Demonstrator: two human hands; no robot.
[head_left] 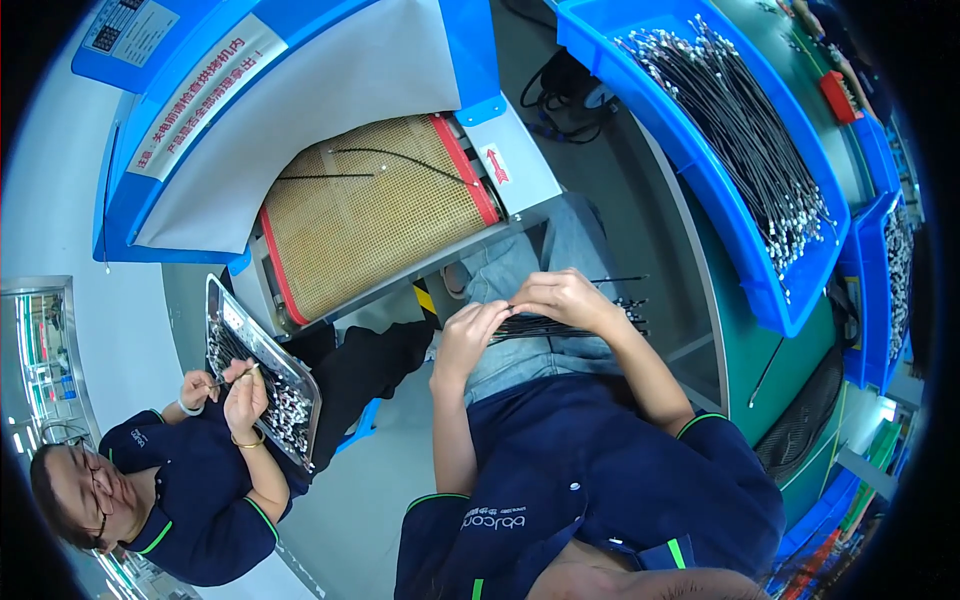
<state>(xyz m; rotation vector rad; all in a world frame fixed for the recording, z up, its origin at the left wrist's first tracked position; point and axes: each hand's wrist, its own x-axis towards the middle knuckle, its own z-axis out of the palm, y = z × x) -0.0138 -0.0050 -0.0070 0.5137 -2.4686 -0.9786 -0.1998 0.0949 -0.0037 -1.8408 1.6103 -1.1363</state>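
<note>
My left hand (467, 340) and my right hand (565, 299) meet over my lap, fingertips pinched together. Between them is a thin black cable (625, 279), one end of which sticks out to the right past my right hand. The part at my fingertips is mostly covered, so its detail is too small to make out. A bundle of similar black cables (560, 328) lies across my thighs, just under my hands, with its ends showing on the right.
Ahead stands a blue machine with a tan mesh conveyor belt (370, 210), two black cables on it. On the green bench (740, 345) at right, a blue bin (800, 318) holds many black cables. At left a co-worker handles cables over a metal tray (213, 300).
</note>
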